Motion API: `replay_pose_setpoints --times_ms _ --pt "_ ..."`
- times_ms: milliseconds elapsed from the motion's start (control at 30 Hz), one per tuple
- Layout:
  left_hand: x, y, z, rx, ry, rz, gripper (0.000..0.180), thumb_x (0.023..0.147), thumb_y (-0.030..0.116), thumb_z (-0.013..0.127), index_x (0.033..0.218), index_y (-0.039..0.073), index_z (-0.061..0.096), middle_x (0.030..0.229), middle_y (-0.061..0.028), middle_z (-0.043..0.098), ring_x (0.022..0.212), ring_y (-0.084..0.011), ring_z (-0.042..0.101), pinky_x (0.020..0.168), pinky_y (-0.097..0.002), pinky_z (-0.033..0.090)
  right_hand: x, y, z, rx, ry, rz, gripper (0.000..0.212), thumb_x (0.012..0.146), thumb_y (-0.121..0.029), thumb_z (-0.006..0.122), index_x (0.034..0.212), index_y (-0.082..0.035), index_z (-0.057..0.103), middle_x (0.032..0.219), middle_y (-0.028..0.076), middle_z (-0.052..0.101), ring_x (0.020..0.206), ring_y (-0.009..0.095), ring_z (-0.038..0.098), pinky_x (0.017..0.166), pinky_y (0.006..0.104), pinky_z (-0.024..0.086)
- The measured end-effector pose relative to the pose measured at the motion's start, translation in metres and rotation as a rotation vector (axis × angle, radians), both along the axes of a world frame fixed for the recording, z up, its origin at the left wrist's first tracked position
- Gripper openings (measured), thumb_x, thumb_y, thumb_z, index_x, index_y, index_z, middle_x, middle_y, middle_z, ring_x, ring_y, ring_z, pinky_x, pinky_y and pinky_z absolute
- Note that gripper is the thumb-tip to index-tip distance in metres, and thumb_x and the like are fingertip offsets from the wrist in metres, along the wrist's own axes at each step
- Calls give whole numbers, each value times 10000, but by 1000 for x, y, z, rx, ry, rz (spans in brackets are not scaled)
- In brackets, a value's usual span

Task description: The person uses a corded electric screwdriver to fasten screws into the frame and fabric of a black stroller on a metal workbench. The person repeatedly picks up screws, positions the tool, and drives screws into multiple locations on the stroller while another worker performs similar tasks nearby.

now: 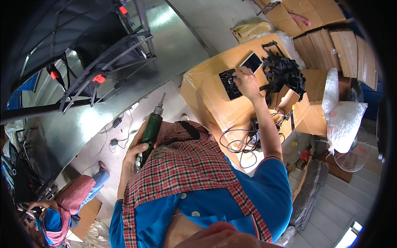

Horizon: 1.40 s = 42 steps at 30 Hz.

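My left hand (135, 152) is wrapped round the green body of an electric screwdriver (153, 127), whose bit points up and away from me. My right hand (248, 84) reaches over a large cardboard box, its bent fingertips drawn together at the right side of a shallow box of small black parts (230, 86). Whatever lies between those fingertips is too small to make out. A phone (252, 63) with a dark screen lies just beyond this hand. To its right is a heap of black straps (285, 74).
Left of me, a metal-topped table (171, 62) carries a black fabric frame (107, 62) with red clips. The large cardboard box (206, 89) has tangled cables (244, 142) at its near edge. Another person (74, 198) works at lower left. A fan (351, 159) stands at right.
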<state>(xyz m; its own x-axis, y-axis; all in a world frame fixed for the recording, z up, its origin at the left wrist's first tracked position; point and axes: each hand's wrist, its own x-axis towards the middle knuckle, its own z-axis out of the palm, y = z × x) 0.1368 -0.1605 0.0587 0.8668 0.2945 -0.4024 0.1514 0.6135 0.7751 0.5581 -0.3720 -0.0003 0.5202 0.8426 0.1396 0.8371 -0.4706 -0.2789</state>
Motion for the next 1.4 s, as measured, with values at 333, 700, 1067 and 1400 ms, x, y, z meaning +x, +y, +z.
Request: replay_pose_setpoints --times_ms 333,700,1067,1400 --pt "32 -34 11 44 75 -69 1177 603 400 743 1604 73 219 1146 -114 594 786 -187 581 752 -284 434 33 -17 -42 41 -31 111 191 762 -83 755 917 -83 644 1044 61 598 1081 272 593 913 402 497" --pt "24 4 35 13 -110 21 1113 699 315 763 1615 140 157 814 -134 582 529 -177 588 492 -269 486 -48 107 96 639 437 269 148 854 -30 765 926 -22 636 814 65 708 770 149 704 715 288 557" --pt "-43 92 76 270 -271 150 1133 763 128 836 1625 253 111 845 -47 596 659 -114 601 560 -257 517 -199 303 148 769 580 681 241 824 131 709 1041 28 683 869 30 695 801 79 643 743 231 522" --pt "-109 149 78 220 -251 217 1128 763 133 829 1625 214 107 846 -57 571 688 -129 600 550 -264 522 -269 373 148 751 323 770 256 748 110 749 981 21 688 835 101 696 739 173 678 688 283 542"
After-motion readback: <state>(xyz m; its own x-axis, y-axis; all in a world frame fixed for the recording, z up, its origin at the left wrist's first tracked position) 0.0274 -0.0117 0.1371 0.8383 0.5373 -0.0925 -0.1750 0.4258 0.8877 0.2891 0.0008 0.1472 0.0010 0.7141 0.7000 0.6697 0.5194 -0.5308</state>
